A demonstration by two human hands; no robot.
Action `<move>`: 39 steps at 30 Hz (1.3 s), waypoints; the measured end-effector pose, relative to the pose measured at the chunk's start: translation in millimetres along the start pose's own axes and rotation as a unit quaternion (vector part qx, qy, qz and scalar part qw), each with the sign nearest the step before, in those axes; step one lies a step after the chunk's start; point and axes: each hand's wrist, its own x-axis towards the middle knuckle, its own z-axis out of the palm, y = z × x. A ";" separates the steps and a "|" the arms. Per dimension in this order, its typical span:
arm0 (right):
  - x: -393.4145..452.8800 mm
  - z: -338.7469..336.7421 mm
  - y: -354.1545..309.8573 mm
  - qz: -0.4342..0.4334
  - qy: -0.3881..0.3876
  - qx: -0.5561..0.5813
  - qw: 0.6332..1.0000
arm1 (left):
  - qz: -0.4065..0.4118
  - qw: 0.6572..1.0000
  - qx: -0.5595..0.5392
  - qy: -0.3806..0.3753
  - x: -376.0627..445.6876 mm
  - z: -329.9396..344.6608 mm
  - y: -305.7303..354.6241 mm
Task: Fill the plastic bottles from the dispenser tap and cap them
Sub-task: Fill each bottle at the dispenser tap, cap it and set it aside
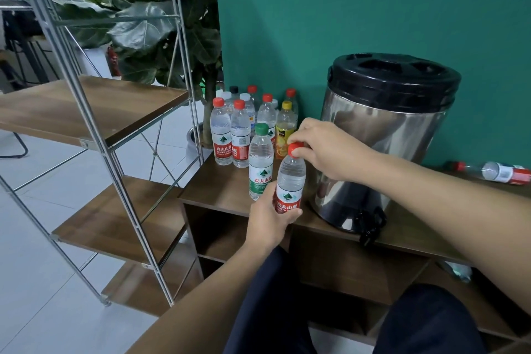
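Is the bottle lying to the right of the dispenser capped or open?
Capped. The tipped bottle lies on its side on the counter, right of the dispenser, with a red cap on its left end. How full it is, cannot tell.

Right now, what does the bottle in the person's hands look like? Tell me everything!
The held bottle is clear plastic with a ribbed body, a red label with white writing and a green mountain mark, and a red cap. It stands upright, above the wooden counter's front edge, just left of the steel dispenser. The left hand grips its lower part; the right hand pinches the cap.
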 end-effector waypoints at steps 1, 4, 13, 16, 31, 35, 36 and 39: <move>1.6 1.6 -1.6 0.008 0.006 -0.008 1.000 | -0.003 1.000 0.003 0.006 0.0 1.6 -0.4; 3.5 7.8 -8.0 0.031 0.045 -0.018 0.998 | -0.004 1.000 0.013 0.020 -1.6 4.6 -0.5; -22.8 70.5 -32.8 0.185 0.102 0.189 0.959 | 0.021 0.996 0.066 0.062 2.4 1.5 -1.9; -23.4 97.4 -31.9 0.235 0.103 0.213 0.943 | 0.030 0.991 0.108 0.068 4.4 -0.7 -6.0; 0.8 173.9 -18.9 0.296 0.076 0.252 0.918 | -0.023 0.993 0.053 0.102 37.2 -58.4 -21.3; 19.8 180.9 -14.2 0.296 0.091 0.243 0.919 | -0.007 0.992 0.072 0.107 56.7 -62.1 -26.9; 25.3 183.1 -11.3 0.298 0.092 0.241 0.919 | -0.009 0.991 0.073 0.109 62.0 -62.8 -28.0; 41.2 185.7 -6.0 0.306 0.105 0.257 0.911 | -0.001 0.991 0.074 0.114 81.5 -63.2 -34.4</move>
